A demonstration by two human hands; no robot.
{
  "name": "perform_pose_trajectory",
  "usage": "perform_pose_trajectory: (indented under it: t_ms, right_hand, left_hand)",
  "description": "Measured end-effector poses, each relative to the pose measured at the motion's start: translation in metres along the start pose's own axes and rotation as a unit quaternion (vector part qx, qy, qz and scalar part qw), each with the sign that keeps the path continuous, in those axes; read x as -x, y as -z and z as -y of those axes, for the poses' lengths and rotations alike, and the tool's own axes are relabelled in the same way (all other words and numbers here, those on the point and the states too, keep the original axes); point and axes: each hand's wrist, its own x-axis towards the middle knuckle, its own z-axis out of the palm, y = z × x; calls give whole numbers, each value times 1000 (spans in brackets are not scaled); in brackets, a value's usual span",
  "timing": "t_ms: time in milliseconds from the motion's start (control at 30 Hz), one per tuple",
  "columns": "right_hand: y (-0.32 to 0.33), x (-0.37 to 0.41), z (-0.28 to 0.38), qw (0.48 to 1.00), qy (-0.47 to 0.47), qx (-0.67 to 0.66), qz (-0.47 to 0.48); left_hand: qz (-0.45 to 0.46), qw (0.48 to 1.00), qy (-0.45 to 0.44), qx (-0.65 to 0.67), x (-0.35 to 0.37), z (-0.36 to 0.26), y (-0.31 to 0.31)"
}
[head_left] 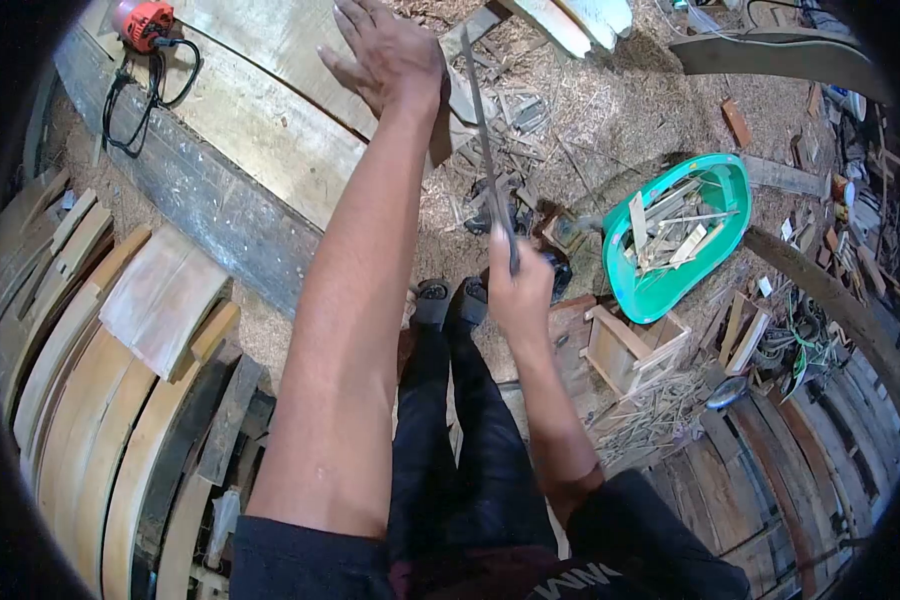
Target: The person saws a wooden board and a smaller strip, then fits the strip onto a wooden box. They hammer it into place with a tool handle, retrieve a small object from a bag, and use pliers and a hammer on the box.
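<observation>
My left hand (pixel 395 60) lies with fingers spread on a pale wooden board (pixel 300 45), near its right end. My right hand (pixel 520 290) is closed around the dark handle of a handsaw. The long, thin saw blade (pixel 485 140) is seen almost edge-on and points up and away from me, its far part running alongside the board's end. My fingers hide most of the handle.
A red power tool (pixel 145 22) with a black cord sits on the boards at upper left. Right of me stands a green tub (pixel 630 295) of wood offcuts. Stacked planks (pixel 160 295) fill the lower left. Sawdust and scraps cover the floor around my feet.
</observation>
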Motion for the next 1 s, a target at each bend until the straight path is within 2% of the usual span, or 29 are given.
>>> perform_pose_trajectory:
  t_ms: [100, 200, 233, 333, 367, 467, 600, 733, 767, 867, 1000]
  right_hand:
    - [1, 36, -9, 998, 10, -28, -46]
    - [-1, -5, 1, 1000, 2, 11, -1]
    - [-3, -21, 11, 998, -56, 13, 26]
    - [6, 14, -1, 1000, -26, 12, 10]
    - [3, 35, -18, 1000, -6, -14, -25]
    - [12, 21, -5, 999, -43, 19, 8]
    - [8, -18, 11, 999, -12, 5, 33]
    - [20, 28, -3, 999, -42, 11, 7]
    - [21, 21, -12, 999, -15, 36, 15]
    - [7, -26, 15, 998, -46, 22, 40]
    - [16, 18, 4, 999, -31, -12, 14]
  left_hand:
    - [3, 1000, 3, -9, 1, -1, 3]
    - [-1, 1000, -1, 6, 1, 1, -1]
    - [-4, 1000, 1, 2, 1, 3, 0]
    - [-3, 1000, 5, -5, 7, 0, -1]
    - [-8, 1000, 4, -8, 7, 1, -4]
    - [-9, 1000, -1, -5, 4, 1, 0]
    - [5, 1000, 12, 9, 1, -2, 3]
    - [-9, 1000, 11, -9, -5, -1, 0]
    - [-5, 1000, 6, -14, -1, 1, -1]
    - [9, 1000, 11, -15, 4, 1, 2]
    - [0, 1000, 8, -9, -2, -2, -1]
